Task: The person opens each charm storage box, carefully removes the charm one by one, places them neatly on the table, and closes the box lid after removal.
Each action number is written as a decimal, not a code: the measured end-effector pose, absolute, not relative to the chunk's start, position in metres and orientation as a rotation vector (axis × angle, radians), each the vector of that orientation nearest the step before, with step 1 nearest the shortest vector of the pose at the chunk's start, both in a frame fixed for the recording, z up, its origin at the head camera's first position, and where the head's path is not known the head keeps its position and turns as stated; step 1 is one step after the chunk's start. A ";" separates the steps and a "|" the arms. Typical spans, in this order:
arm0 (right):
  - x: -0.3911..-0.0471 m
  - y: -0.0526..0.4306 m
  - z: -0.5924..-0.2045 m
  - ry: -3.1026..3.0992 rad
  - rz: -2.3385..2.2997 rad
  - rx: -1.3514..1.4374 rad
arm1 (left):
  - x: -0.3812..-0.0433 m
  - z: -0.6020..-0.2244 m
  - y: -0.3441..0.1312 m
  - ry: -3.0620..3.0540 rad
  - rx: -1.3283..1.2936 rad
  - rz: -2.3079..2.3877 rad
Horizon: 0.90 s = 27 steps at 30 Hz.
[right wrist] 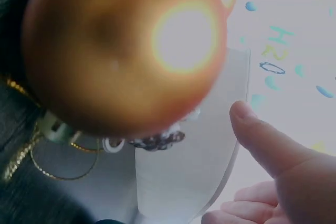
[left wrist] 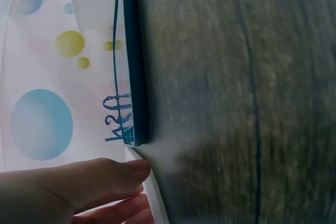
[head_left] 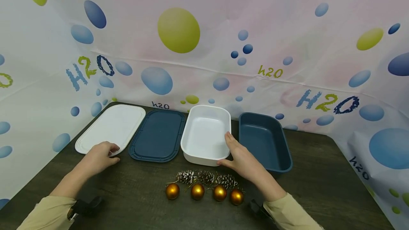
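In the head view my left hand (head_left: 99,158) is at the near edge of a white lid (head_left: 112,125) lying flat on the table. Its fingertips touch the lid, with the thumb beside the rim; the left wrist view shows the thumb (left wrist: 113,178) overlapping that white rim. My right hand (head_left: 241,159) touches the near right corner of a white rectangular container (head_left: 209,130), its fingers fairly straight along the side and thumb at the front. A dark blue lid (head_left: 158,136) lies between the white lid and the white container. A dark blue container (head_left: 265,141) stands just right of the right hand.
Nearer me are several gold ball ornaments (head_left: 197,191) in a row, with frosted pine cones (head_left: 206,178) behind them. One gold ball (right wrist: 126,51) fills much of the right wrist view. A printed curtain (head_left: 223,45) rises behind the dark wooden table (head_left: 137,194).
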State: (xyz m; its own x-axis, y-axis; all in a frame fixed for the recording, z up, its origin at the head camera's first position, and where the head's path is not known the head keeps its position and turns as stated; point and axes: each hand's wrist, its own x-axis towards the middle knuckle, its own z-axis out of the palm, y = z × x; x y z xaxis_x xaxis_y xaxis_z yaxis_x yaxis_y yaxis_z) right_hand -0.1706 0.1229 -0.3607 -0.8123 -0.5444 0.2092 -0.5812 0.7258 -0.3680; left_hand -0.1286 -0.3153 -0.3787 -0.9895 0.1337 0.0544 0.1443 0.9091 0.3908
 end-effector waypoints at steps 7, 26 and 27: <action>-0.168 0.120 -0.361 -2.887 0.699 0.849 | -0.135 -0.382 -0.313 -3.025 -0.229 -0.556; -0.163 0.119 -0.368 -2.967 1.024 0.700 | -0.139 -0.374 -0.309 -3.034 -0.217 -0.438; -0.162 0.119 -0.368 -2.964 1.033 0.696 | -0.138 -0.373 -0.309 -3.026 -0.215 -0.436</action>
